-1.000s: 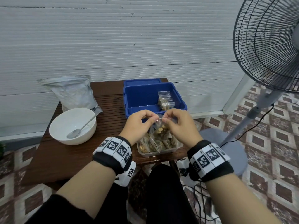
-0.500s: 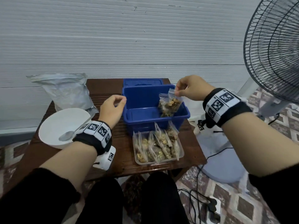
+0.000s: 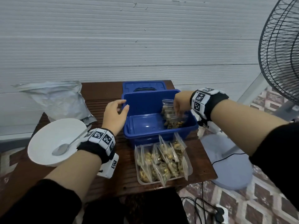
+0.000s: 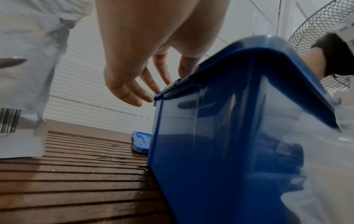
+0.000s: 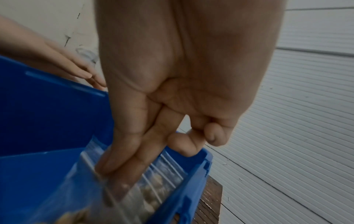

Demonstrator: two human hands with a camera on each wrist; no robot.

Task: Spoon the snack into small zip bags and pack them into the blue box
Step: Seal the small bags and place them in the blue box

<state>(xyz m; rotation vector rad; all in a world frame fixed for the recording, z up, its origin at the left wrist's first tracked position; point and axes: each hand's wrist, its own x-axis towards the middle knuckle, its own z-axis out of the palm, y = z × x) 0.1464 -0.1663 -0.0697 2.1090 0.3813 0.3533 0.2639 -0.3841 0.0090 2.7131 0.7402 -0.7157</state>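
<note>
The open blue box (image 3: 145, 126) stands mid-table. Over its right end my right hand (image 3: 179, 105) reaches down, thumb and forefinger pinching the top of a filled zip bag (image 3: 169, 113). The right wrist view shows the right hand (image 5: 122, 165) with the zip bag (image 5: 157, 178) inside the blue box (image 5: 47, 113), against another filled bag. My left hand (image 3: 119, 109) rests with relaxed fingers (image 4: 151, 84) at the left rim of the blue box (image 4: 229, 136) and holds nothing. A clear tray (image 3: 189, 168) with several filled bags sits in front of the box.
A white bowl (image 3: 48, 152) with a metal spoon (image 3: 64, 147) sits at the table's left, a silver snack pouch (image 3: 58, 99) behind it. The blue lid (image 3: 144, 86) lies behind the box. A standing fan (image 3: 281, 54) and cables (image 3: 203, 207) are at the right.
My right hand has lowered the zip bag from above the box down into its right end. My left hand has moved right to the box's left rim and uncurled.
</note>
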